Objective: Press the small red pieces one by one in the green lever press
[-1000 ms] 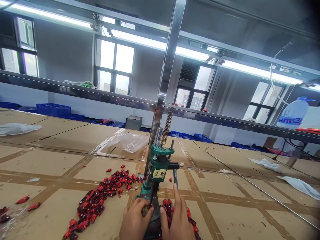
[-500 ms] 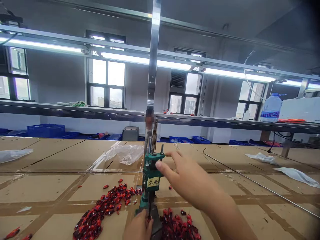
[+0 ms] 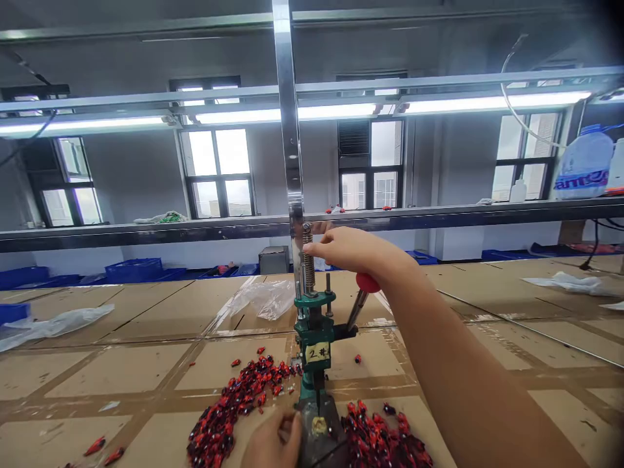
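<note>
A green hand press (image 3: 314, 325) with a "2 #" label stands in front of me. Its coil spring (image 3: 308, 260) rises at the top, and its lever ends in a red ball knob (image 3: 368, 282). My right hand (image 3: 346, 250) is raised beside the spring, fingers stretched towards it and partly apart; the knob shows beneath the wrist. My left hand (image 3: 273, 439) is low, left of the dark press base (image 3: 319, 448), thumb and fingers curled together. Anything between them is hidden. Small red-and-black pieces lie in a left pile (image 3: 238, 396) and a right pile (image 3: 380, 439).
Cardboard sheets (image 3: 121, 403) joined with tape cover the table. Clear plastic film (image 3: 268, 300) lies behind the press, and a long thin rod (image 3: 517, 320) crosses the right side. A metal post (image 3: 290, 130) rises behind the press to a shelf rail (image 3: 219, 229).
My right hand has risen from the press head to the spring, and the lever's red knob has come into view. My left hand has drawn left, away from beneath the punch. The view has shifted.
</note>
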Demonstrator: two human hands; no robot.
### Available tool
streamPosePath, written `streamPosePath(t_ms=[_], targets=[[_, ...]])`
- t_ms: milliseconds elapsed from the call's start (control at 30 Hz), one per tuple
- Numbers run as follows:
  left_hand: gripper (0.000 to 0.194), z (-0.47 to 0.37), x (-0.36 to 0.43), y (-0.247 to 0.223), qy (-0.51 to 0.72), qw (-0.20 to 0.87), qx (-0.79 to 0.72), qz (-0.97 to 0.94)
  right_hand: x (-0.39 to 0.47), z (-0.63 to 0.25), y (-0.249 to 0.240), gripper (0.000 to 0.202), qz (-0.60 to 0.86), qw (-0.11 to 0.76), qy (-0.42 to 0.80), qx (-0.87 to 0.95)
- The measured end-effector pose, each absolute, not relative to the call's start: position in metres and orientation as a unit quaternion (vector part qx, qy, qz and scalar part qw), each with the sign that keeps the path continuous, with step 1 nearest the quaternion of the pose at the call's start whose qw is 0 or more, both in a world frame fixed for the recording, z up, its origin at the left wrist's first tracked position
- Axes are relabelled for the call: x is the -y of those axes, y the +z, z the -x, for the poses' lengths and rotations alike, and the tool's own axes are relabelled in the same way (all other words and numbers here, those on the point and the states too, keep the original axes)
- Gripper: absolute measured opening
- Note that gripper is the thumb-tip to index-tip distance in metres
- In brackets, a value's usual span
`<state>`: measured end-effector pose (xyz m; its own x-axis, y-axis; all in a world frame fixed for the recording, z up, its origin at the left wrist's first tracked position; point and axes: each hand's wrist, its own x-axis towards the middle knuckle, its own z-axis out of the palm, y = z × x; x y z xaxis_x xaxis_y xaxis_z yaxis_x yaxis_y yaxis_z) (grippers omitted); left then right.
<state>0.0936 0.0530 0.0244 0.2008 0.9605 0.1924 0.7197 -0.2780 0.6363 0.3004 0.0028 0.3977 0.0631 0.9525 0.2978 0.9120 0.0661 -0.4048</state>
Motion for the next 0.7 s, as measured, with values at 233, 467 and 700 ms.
streamPosePath(t_ms=[233, 467, 700], targets=[[0.041, -0.071, -0.119, 0.051, 0.189, 0.077, -0.678, -0.706, 0.0, -0.301, 0.396, 0.066, 0.68, 0.291, 0.058, 0.67], [0.031, -0.093, -0.138, 0.033, 0.155, 0.064, -0.695, -0.699, 0.0, -0.302, 0.395, 0.058, 0.681, 0.294, 0.038, 0.669], [0.018, -0.097, -0.132, 0.02, 0.242, 0.126, -0.668, -0.692, -0.001, -0.303, 0.396, 0.048, 0.678, 0.296, 0.04, 0.671]])
